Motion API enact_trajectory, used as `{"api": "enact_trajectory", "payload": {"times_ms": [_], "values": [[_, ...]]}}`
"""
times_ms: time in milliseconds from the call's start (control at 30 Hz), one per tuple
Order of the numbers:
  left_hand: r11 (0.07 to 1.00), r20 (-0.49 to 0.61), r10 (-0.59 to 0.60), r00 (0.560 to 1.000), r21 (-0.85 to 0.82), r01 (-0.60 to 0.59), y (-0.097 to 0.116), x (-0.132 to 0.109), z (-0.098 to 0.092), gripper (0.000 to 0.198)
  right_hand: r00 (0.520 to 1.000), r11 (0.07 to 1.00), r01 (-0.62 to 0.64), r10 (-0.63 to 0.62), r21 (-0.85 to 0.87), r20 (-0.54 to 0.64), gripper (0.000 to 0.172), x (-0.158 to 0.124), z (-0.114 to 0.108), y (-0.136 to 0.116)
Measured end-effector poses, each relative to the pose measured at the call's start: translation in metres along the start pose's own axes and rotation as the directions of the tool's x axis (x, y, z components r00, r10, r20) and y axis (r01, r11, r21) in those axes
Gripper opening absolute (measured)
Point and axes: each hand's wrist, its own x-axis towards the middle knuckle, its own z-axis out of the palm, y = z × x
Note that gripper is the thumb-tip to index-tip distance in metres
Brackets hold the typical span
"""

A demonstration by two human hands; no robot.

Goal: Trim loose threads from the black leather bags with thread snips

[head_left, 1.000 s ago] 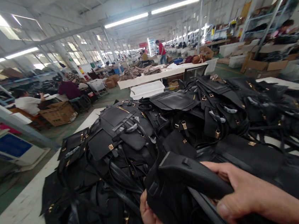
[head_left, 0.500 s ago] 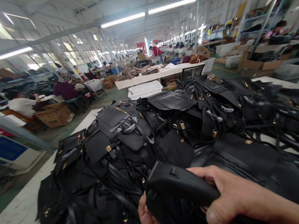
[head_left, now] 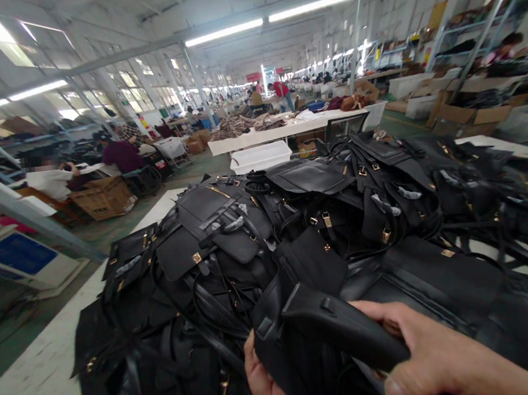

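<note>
A heap of black bags [head_left: 296, 232] w/ gold clasps is seen spread over a white surface [head_left: 34, 391] on a factory floor; seated workers [head_left: 120, 155] are glimpsed far left. At the near edge one black bag [head_left: 339, 328] is held up off the heap: the right hand [head_left: 431, 356] is closed over its folded top, the left hand [head_left: 265, 386] is clasped on its lower side. Judged approx.: this bag is mid-handling, the rest of the heap appears not yet reached.
</note>
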Motion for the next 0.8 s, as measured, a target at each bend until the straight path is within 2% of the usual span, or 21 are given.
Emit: {"api": "enact_trajectory", "payload": {"times_ms": [67, 133, 200, 267, 300, 367, 433, 500, 533, 667, 733, 800], "values": [[0.999, -0.097, 0.017, 0.995, 0.04, -0.013, 0.0, 0.001, 0.004, 0.029, 1.0, 1.0, 0.004, -0.004, -0.007, 0.001, 0.077, 0.0, 0.0, 0.002], [0.991, -0.223, 0.106, 0.969, 0.105, -0.084, 0.0, 0.002, 0.01, 0.025, 0.999, 0.999, 0.027, -0.027, -0.043, -0.019, 0.074, 0.0, 0.0, 0.004], [0.957, -0.357, 0.255, 0.899, 0.223, -0.183, -0.002, 0.0, 0.016, 0.021, 0.998, 0.995, 0.057, -0.06, -0.083, -0.036, 0.07, -0.001, 0.0, 0.005], [0.895, -0.435, 0.407, 0.803, 0.365, -0.256, -0.006, -0.004, 0.022, 0.019, 0.997, 0.992, 0.062, -0.065, -0.113, -0.028, 0.069, -0.002, 0.001, 0.005], [0.86, -0.438, 0.468, 0.767, 0.425, -0.282, -0.008, -0.006, 0.024, 0.022, 0.998, 0.991, 0.052, -0.057, -0.124, -0.033, 0.071, -0.002, 0.002, 0.005], [0.768, -0.39, 0.563, 0.728, 0.571, -0.288, -0.013, -0.011, 0.03, 0.037, 0.999, 0.992, 0.01, -0.017, -0.129, -0.051, 0.076, -0.001, 0.004, 0.006], [0.622, -0.316, 0.647, 0.694, 0.745, -0.241, -0.015, -0.014, 0.038, 0.047, 0.996, 0.989, -0.026, 0.013, -0.148, -0.091, 0.08, -0.001, 0.005, 0.009], [0.497, -0.277, 0.691, 0.667, 0.853, -0.162, -0.014, -0.014, 0.047, 0.04, 0.992, 0.981, -0.062, 0.04, -0.184, -0.123, 0.082, -0.001, 0.005, 0.014], [0.502, -0.303, 0.693, 0.655, 0.854, -0.137, -0.012, -0.013, 0.051, 0.033, 0.989, 0.975, -0.071, 0.043, -0.21, -0.139, 0.082, -0.001, 0.005, 0.016], [0.738, -0.511, 0.561, 0.651, 0.665, -0.114, -0.001, -0.008, 0.062, 0.019, 0.99, 0.952, -0.05, 0.006, -0.303, -0.144, 0.08, -0.006, 0.003, 0.021], [0.79, -0.569, 0.524, 0.633, 0.603, -0.112, 0.004, -0.007, 0.061, 0.019, 0.992, 0.949, -0.007, -0.032, -0.316, -0.12, 0.08, -0.01, 0.003, 0.021], [0.797, -0.564, 0.518, 0.643, 0.59, -0.125, 0.003, -0.007, 0.057, 0.022, 0.99, 0.947, 0.027, -0.07, -0.321, -0.123, 0.08, -0.015, 0.005, 0.021]]}}
